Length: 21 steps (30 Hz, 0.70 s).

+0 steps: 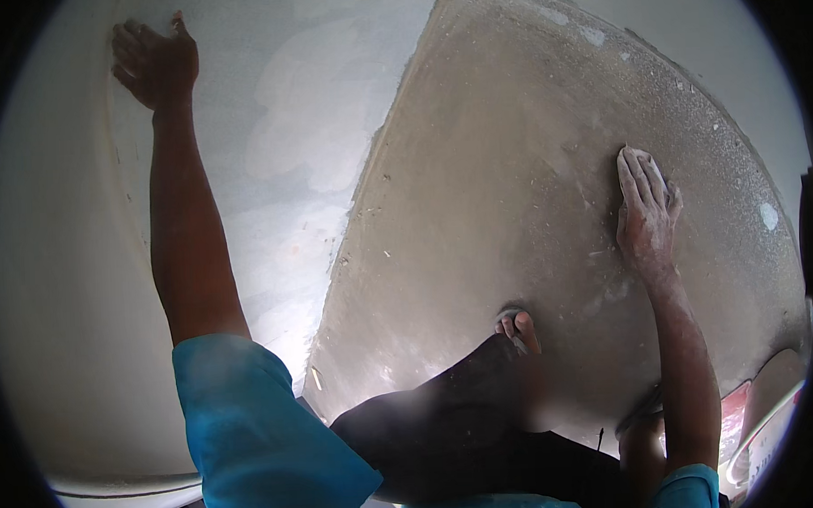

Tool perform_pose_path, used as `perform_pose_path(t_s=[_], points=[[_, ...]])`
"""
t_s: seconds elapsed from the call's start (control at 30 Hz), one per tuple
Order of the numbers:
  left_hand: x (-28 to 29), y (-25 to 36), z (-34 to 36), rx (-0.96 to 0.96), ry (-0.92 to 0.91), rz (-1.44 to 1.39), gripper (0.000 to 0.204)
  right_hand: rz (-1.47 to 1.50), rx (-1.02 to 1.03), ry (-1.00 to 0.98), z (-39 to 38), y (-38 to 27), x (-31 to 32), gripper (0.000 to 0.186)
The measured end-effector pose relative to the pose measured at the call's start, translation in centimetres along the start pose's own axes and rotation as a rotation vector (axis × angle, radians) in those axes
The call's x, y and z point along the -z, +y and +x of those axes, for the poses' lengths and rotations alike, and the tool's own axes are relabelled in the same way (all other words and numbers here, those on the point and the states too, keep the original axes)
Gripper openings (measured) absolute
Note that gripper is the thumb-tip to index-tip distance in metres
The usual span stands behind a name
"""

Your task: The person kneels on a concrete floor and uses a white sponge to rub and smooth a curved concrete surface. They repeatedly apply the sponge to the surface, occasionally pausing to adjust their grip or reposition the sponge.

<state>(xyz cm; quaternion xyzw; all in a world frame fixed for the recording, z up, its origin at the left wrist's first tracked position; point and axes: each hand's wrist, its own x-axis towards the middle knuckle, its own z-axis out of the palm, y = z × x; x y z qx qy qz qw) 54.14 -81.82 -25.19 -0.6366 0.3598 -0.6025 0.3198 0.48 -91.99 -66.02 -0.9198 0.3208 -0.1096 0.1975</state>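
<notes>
My left hand (155,62) is raised at the far upper left, against the pale wall (303,105). Its fingers are spread and nothing shows in them. On the right, my right hand (647,212) is coated in white dust and reaches out over the dusty brown floor (476,189). Its fingers lie stretched and close together over a small pale flat piece (658,170), whose edge shows beside them. What that piece is, I cannot make out. Whether this hand touches the surface below is not clear.
My foot (519,329) in a sandal stands on the floor below the middle. A white bucket (771,443) is at the lower right, beside something red (735,419). A rounded white rim (133,504) shows at the lower left. Pale splashes (769,215) mark the floor's right side.
</notes>
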Motion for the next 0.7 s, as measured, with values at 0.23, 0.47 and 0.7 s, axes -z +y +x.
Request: perform_pose_path(t_s=[0.23,0.47,0.7], points=[[0.4,3.4,-6.5,0.008,0.045,-0.321,0.086,-0.097,0.055,0.139,-1.1,0.2,1.3,0.047],[4.8,7.1,-15.1,-0.232,-0.394,0.402,0.084,-0.023,0.034,0.094,-3.9,1.6,1.0,0.075],[19.8,13.9,-32.8,-0.062,-1.776,-1.285,0.063,0.019,0.055,0.068,-5.5,2.3,4.4,0.073]])
